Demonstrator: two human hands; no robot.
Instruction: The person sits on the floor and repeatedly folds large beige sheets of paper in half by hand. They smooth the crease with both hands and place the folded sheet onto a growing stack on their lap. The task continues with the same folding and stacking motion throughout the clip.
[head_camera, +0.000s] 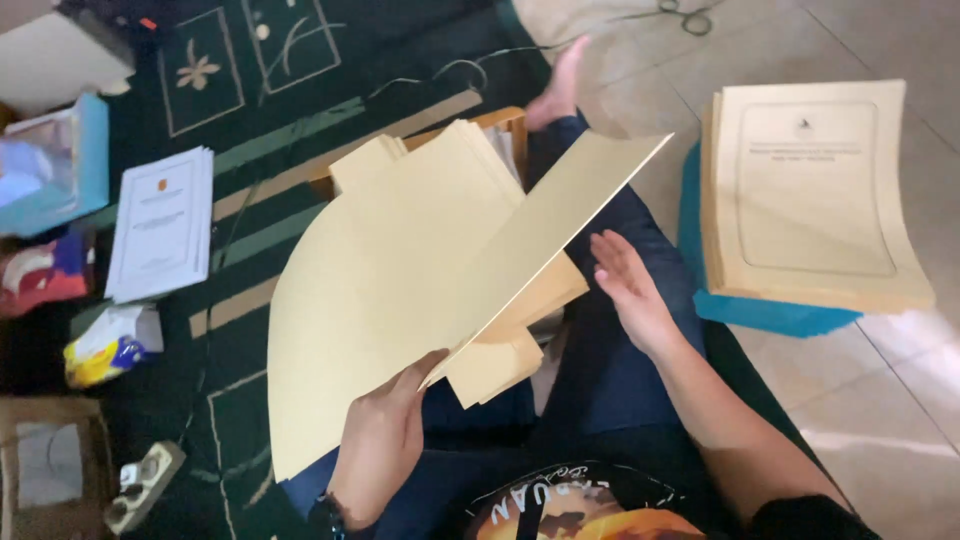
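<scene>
My left hand (385, 440) grips the lower corner of a fanned bundle of large cream sheets (400, 290), thumb on top. One sheet (560, 210) is lifted and angles up toward the right. My right hand (630, 295) is flat with fingers together, just right of that raised sheet's edge and over my blue-trousered leg (600, 370); whether it touches the paper is unclear. A wooden tray (505, 125) peeks out behind the fan.
A thick stack of cream covers (815, 190) rests on a blue block (760, 310) at right, on tile floor. Left, on the dark patterned rug (280, 90): a white booklet stack (160, 225), a blue box (60, 165), snack packets (105, 345), a power strip (145, 485).
</scene>
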